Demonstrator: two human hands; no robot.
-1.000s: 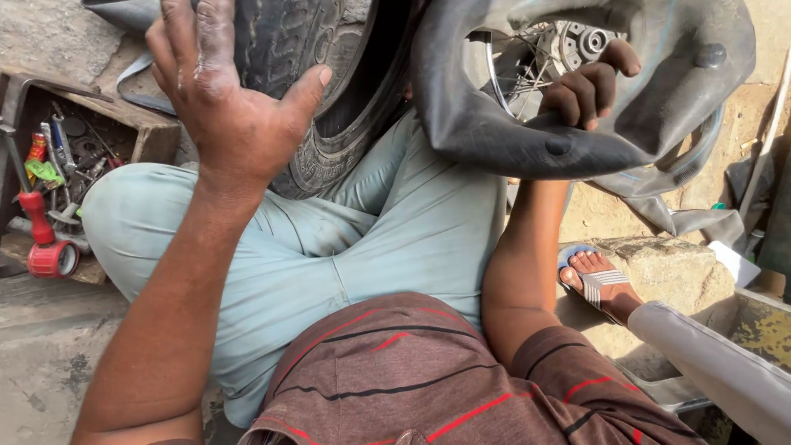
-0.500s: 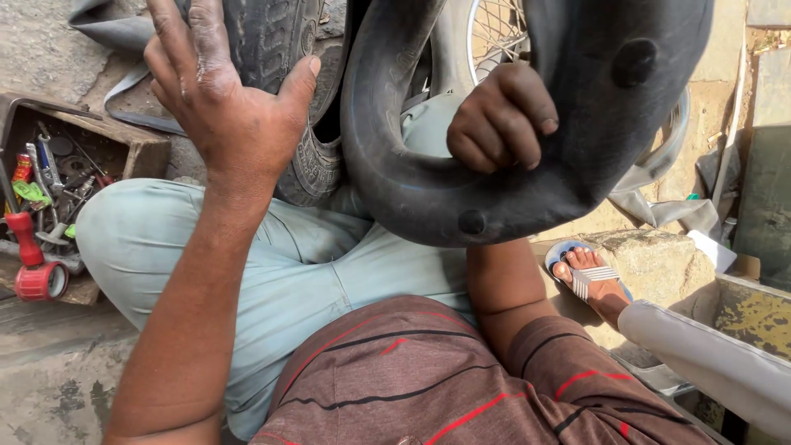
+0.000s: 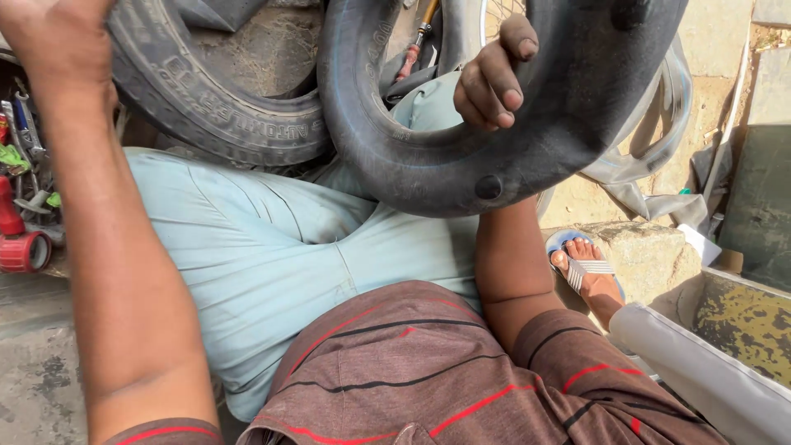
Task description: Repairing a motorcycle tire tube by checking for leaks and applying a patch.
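Right hand (image 3: 492,82) up in the upper middle of the frame, fingers curled tight through the black inner tube (image 3: 461,169), grip pinching the rubber from inside its loop. Tube held in the air above the lap, sweeping from the upper middle down to centre and up again toward the upper right; a round black patch showing on its lower curve.

Left hand (image 3: 58,37) raised at the upper left corner, mostly cut off by the frame edge; spread or closed, cannot tell. Nearest to it, a worn tyre (image 3: 206,99) leaning behind the knees, just left of the tube.

Pale blue trousers (image 3: 272,247) across the middle, striped brown shirt (image 3: 428,371) at the bottom. Red tool (image 3: 21,243) and a clutter of hand tools at the left edge. Sandalled foot (image 3: 587,272) of another person at lower right, on a stone block.
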